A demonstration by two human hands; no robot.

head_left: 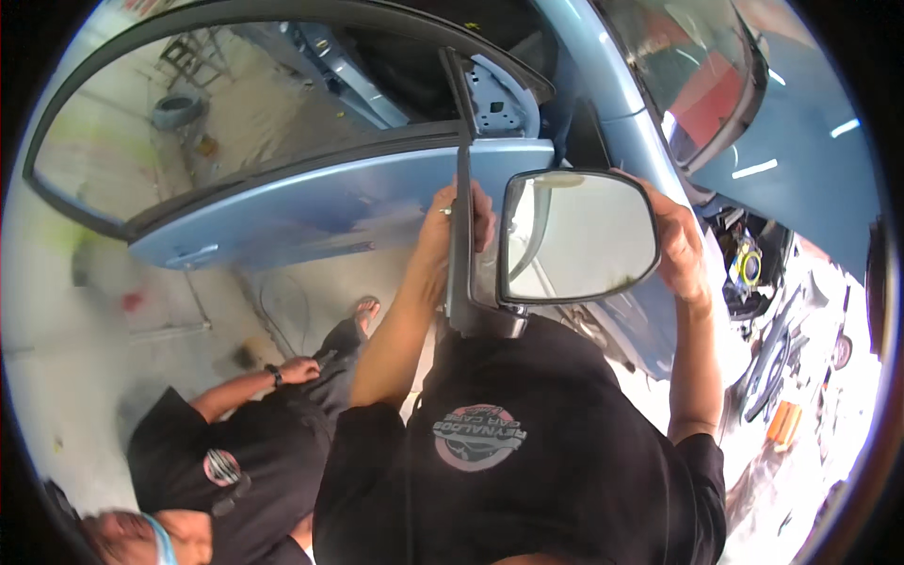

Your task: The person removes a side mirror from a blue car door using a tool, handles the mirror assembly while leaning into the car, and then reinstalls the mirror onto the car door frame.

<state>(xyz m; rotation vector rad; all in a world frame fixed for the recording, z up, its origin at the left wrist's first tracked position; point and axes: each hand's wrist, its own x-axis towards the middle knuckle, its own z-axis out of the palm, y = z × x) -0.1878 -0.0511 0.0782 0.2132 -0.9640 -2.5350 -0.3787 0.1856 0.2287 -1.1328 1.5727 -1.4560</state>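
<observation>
I hold a car side mirror [579, 235] with both hands in front of my chest, its glass facing me and its dark base strip upright along its left. My left hand [461, 218], with a ring on one finger, is closed round the base strip. Around the housing's right edge curls my right hand [673, 240], its fingertips partly hidden behind. Just beyond the mirror is a blue car door [348, 207]. At the front corner of its window, a bare blue mounting plate [494, 102] with holes shows, apart from the mirror.
A co-worker [235, 443] in dark clothes is at my left, one hand near their lap. To the right are the car's blue pillar [617, 71], raised hood [800, 122] and exposed engine bay parts [749, 264]. An orange box [783, 424] lies among loose parts.
</observation>
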